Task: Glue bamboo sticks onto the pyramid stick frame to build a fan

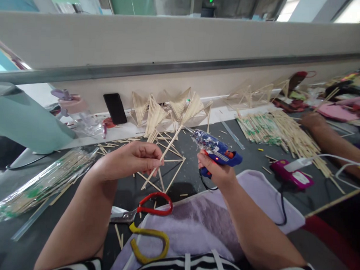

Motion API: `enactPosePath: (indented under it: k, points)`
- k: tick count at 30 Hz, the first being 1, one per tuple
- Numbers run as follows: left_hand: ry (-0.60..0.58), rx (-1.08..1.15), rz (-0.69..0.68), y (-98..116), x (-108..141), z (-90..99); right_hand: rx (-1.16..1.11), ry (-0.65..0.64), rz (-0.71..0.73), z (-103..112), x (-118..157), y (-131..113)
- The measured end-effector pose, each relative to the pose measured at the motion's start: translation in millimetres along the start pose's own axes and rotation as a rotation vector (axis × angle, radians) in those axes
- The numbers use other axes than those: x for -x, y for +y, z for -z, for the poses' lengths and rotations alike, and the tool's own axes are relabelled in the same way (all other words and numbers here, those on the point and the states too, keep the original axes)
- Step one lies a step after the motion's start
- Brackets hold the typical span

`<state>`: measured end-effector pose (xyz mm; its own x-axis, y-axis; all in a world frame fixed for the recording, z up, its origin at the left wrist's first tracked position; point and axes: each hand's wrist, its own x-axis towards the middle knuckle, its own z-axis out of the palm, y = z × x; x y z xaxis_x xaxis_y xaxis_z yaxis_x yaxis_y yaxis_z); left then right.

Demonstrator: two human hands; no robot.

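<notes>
My left hand [140, 160] pinches a thin wooden stick [169, 144], which slants up and to the right. In my right hand [216, 170] is a blue hot glue gun [217, 147], its nozzle pointing left near the stick's upper end and a small red light glowing on its body. Below and behind the left hand, a frame of glued sticks [174, 178] lies on the dark table [195, 191]. Scissors with red and yellow handles [155, 203] rest in front of it, partly over a pale purple cloth [194, 223].
Fan-shaped stick models [155, 116] and a black phone [114, 109] stand along the wall. Bagged sticks [46, 185] lie at left, piled sticks [296, 134] at right. A magenta power socket [291, 174] with cables and another person's arm [331, 145] are at right.
</notes>
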<state>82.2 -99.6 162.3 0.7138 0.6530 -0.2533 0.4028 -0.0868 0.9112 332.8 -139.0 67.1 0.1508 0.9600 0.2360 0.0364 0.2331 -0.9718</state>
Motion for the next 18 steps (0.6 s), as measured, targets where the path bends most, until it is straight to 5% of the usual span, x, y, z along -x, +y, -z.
enactPosePath:
  k: [18]
  points:
    - [0.013,-0.066,-0.006,2.8,0.1,-0.2,0.046,0.033,0.102,-4.4,-3.0,5.0]
